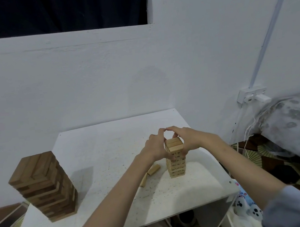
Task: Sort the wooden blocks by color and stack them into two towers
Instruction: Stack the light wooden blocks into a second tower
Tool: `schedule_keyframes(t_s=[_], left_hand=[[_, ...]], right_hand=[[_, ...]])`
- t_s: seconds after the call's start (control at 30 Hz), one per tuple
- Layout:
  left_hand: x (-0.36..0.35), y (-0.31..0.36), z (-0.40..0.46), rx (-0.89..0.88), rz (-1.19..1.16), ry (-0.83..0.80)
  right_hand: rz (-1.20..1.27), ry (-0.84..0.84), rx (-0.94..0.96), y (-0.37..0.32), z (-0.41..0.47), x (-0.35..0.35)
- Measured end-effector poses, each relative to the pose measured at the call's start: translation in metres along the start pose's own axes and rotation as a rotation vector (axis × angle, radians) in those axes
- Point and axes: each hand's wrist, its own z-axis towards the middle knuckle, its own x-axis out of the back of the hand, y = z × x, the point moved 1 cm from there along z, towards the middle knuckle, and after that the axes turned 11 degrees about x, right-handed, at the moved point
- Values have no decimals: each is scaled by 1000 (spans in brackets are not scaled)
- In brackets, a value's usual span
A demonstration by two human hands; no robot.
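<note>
Light tower (175, 158) stood mid-counter (100, 137), dark tower (44, 185) well to its left near the counter edge. Two loose light blocks (150, 174) lay just left of the light tower's base. Both hands cupped the light tower's top: left hand (155, 148) curled on its left side, right hand (187, 139) on its right, fingertips meeting above the top layer. Grip was closed on the stack, squaring it I'd judge. Blocks were likely light, stiff and smooth; the narrow tower tips easily, so hold opposite side faces and press evenly. Both forearms were extended and converged on the tower.
</note>
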Motion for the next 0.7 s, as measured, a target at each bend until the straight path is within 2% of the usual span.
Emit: schedule_keyframes(t_s=[0.3, 0.37, 0.43, 0.53, 0.6, 0.7], left_hand=[[0, 0, -4, -13, -75, -5], [5, -2, -8, 8, -217, -33], [11, -1, -19, 47, -498, -46], [4, 2, -36, 121, -834, -33], [-11, 5, -45, 174, -928, -47], [-22, 18, -64, 157, -1005, -111]], right_hand=[[65, 12, 4, -1, -6, 2], [148, 56, 11, 2, -17, 7], [307, 175, 40, 8, -29, 12], [692, 487, 49, 11, -40, 0], [879, 643, -8, 11, -40, -19], [1057, 709, -44, 2, -37, -44]])
